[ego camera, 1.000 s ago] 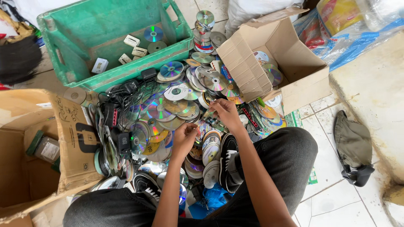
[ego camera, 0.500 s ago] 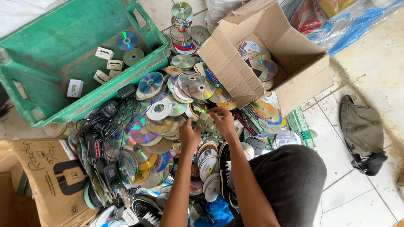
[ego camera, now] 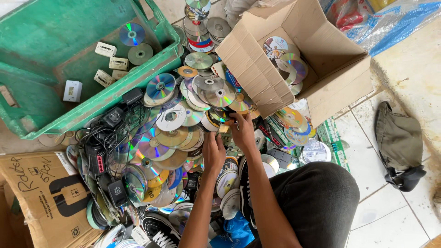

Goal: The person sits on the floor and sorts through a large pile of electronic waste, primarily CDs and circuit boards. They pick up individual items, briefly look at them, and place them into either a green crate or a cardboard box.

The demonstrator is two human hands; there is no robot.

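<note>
A heap of shiny discs (ego camera: 171,134) covers the floor in front of me. My left hand (ego camera: 213,154) rests palm down on the heap, fingers curled into the discs; whether it grips one is hidden. My right hand (ego camera: 242,131) is just beyond it. Its fingertips pinch the edge of a disc (ego camera: 219,120) beside a small tan piece (ego camera: 223,129). Straight ahead, an open cardboard box (ego camera: 257,76) holds several discs (ego camera: 282,59). My knee in dark trousers (ego camera: 317,202) is at the lower right.
A green plastic crate (ego camera: 105,98) at the upper left holds two discs and small white boxes (ego camera: 105,49). Black cables and adapters (ego camera: 106,126) tangle at the heap's left edge. There is a brown carton (ego camera: 41,193) at lower left, a disc stack (ego camera: 197,27) at top, an olive bag (ego camera: 399,142) at right and a green circuit board (ego camera: 331,138).
Both hands have reached farther forward over the heap, toward the cardboard box, and stay close together. The view has drawn closer to the pile.
</note>
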